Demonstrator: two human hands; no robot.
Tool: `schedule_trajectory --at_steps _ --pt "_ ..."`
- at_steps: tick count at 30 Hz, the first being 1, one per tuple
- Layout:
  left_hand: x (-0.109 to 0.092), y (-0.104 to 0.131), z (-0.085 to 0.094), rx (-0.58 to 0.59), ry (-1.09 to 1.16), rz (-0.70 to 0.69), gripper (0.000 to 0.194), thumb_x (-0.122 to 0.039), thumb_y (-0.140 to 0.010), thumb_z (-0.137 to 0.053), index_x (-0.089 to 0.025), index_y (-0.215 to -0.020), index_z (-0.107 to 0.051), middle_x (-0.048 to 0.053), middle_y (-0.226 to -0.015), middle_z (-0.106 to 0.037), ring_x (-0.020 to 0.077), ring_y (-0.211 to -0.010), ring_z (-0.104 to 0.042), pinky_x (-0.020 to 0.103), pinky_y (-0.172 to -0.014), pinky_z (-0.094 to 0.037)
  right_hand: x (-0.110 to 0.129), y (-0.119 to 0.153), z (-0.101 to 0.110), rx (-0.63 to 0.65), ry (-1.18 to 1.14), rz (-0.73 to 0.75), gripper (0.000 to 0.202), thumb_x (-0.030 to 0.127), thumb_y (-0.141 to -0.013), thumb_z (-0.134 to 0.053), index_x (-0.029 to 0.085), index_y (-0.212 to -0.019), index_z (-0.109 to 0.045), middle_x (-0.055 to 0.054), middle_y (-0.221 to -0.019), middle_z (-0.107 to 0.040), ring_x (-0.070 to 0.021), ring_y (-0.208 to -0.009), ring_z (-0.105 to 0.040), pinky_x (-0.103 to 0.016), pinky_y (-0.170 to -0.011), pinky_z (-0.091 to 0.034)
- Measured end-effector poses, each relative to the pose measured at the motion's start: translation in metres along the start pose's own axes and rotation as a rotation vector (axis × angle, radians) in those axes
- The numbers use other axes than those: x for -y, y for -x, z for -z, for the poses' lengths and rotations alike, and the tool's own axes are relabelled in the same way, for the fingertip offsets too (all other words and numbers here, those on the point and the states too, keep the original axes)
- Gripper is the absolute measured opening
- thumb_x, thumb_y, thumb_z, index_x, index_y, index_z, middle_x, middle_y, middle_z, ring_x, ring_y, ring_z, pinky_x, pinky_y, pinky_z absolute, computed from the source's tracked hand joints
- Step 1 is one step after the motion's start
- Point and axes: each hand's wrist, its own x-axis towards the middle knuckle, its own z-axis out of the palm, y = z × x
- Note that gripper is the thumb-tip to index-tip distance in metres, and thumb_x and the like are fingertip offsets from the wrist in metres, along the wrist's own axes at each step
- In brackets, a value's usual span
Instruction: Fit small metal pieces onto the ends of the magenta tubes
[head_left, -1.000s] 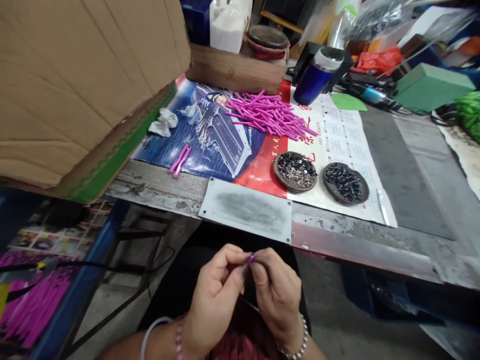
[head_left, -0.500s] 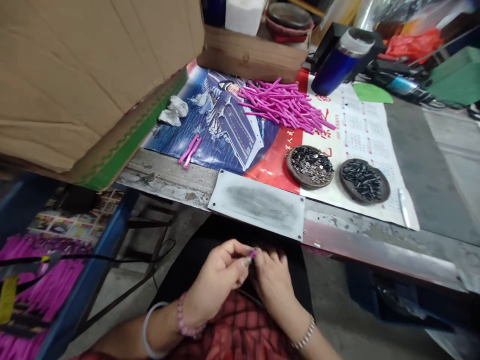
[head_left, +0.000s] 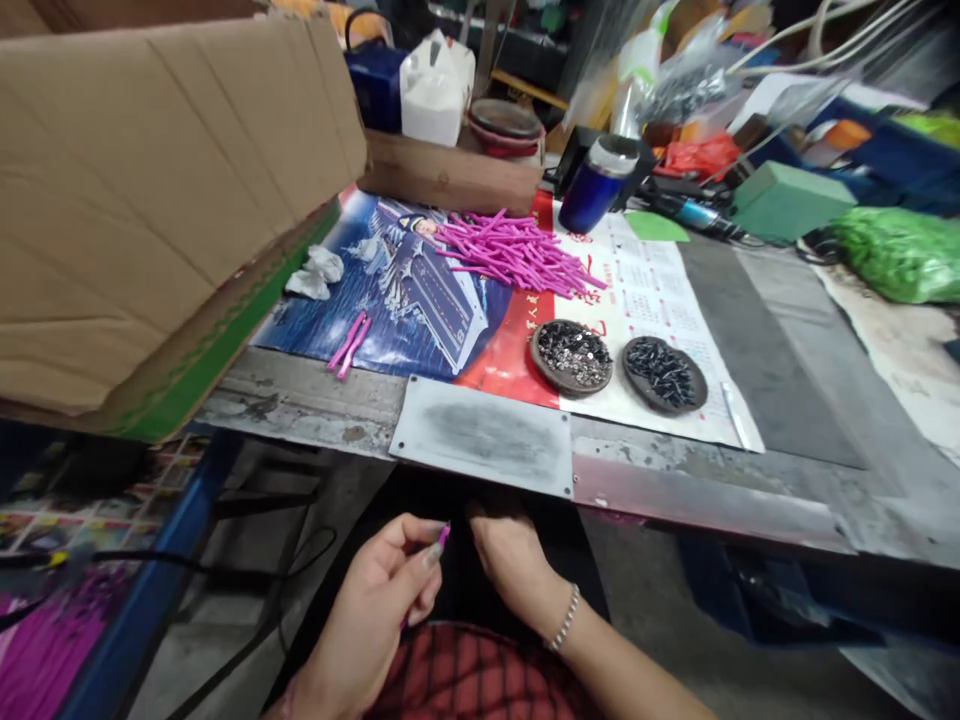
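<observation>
My left hand [head_left: 390, 580] is above my lap, thumb and forefinger pinched on a small magenta strip [head_left: 445, 534]; only its tip shows above the fingers. To its right, my right hand [head_left: 510, 550] is apart from that strip, near the front edge of the table. Its fingers point down into shadow and are mostly hidden, so whether they hold anything does not show. Beyond both hands, a pale plate [head_left: 484, 432] with a dark smudged middle lies at the table edge. Two magenta strips [head_left: 349, 345] lie on the poster to the left.
A heap of magenta strips [head_left: 517, 252] lies on the poster [head_left: 495, 345]. One round dish [head_left: 551, 378] holds small metal and black parts; another dish [head_left: 694, 395] holds black pieces. A large cardboard box [head_left: 172, 210] stands left. A blue cup [head_left: 596, 190] stands behind.
My hands have separated: the left has moved left with the magenta strip, while the right has let go of it and reached toward the table edge. The view has tilted up and turned right.
</observation>
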Motion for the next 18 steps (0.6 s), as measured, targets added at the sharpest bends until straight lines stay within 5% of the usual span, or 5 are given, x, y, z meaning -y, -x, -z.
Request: schedule_trajectory --at_steps 2,5,11,18 --pt "0.001 -0.002 0.001 0.003 -0.003 0.007 0.040 -0.044 -0.075 -0.086 -0.013 -0.092 -0.066 -0.006 -0.055 -0.052 0.0060 -0.048 -0.038 0.017 -0.045 -0.027 0.001 0.009 0.011 -0.056 -0.128 -0.009 0.007 0.015 -0.095 -0.064 0.017 -0.090 -0.067 -0.001 -0.067 -0.073 -0.0150 -0.061 -0.072 -0.019 -0.059 -0.052" --pt "0.005 -0.006 0.000 0.031 0.005 0.019 0.044 -0.049 -0.073 -0.088 -0.014 -0.090 -0.067 -0.006 -0.053 -0.053 0.0059 -0.047 -0.037 0.017 -0.045 -0.027 0.005 0.021 0.029 -0.169 -0.293 -0.004 0.011 0.020 -0.101 -0.057 0.019 -0.091 -0.062 0.001 -0.075 -0.074 -0.0099 -0.065 -0.073 -0.013 -0.061 -0.052" --pt "0.005 -0.008 -0.015 0.064 0.066 0.029 0.050 -0.053 -0.067 -0.091 -0.015 -0.088 -0.069 -0.005 -0.050 -0.055 0.0057 -0.044 -0.040 0.016 -0.043 -0.028 0.019 0.022 0.057 -0.590 -0.775 0.025 0.019 0.025 -0.102 -0.054 0.020 -0.085 -0.061 0.000 -0.076 -0.066 -0.0123 -0.067 -0.067 -0.019 -0.062 -0.055" --pt "-0.007 0.002 -0.034 0.025 0.163 -0.012 0.046 -0.046 -0.065 -0.094 -0.014 -0.086 -0.070 -0.004 -0.054 -0.059 0.0066 -0.047 -0.046 0.016 -0.044 -0.033 0.025 0.020 0.062 -0.757 -0.587 0.054 0.009 0.018 -0.097 -0.063 0.021 -0.096 -0.072 -0.002 -0.078 -0.068 -0.0128 -0.065 -0.067 -0.021 -0.060 -0.057"
